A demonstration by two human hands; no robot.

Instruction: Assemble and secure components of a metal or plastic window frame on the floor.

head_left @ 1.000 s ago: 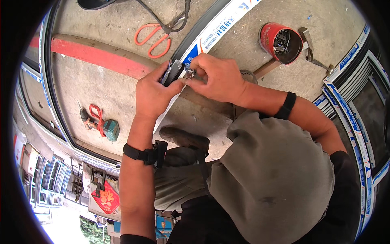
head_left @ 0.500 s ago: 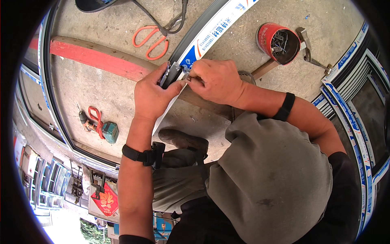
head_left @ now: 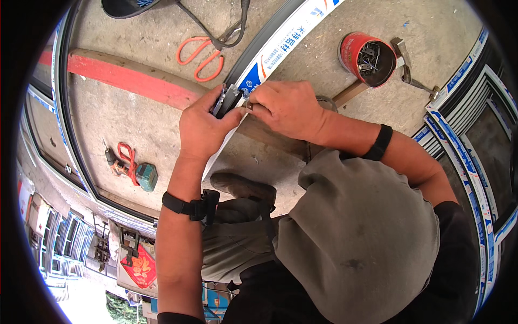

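My left hand (head_left: 204,128) is closed round a dark-and-silver aluminium profile (head_left: 229,102), thumb on the near side and fingers on the far side. A longer profile (head_left: 280,43), wrapped in blue and white film, runs from there to the upper edge. Close beside the left thumb, my right hand (head_left: 291,109) is closed in a pinch at the profile's edge. Whatever sits between its fingertips is too small and covered to name. A narrow white edge (head_left: 222,148) extends toward me from below the left hand.
Orange-handled scissors (head_left: 200,58) lie beyond my hands. A red can (head_left: 353,54) of metal fittings stands at right beside a hammer (head_left: 403,56). At left are a cordless drill (head_left: 141,174) and a red-painted beam (head_left: 124,74). Film-wrapped frames (head_left: 467,156) stand at far right.
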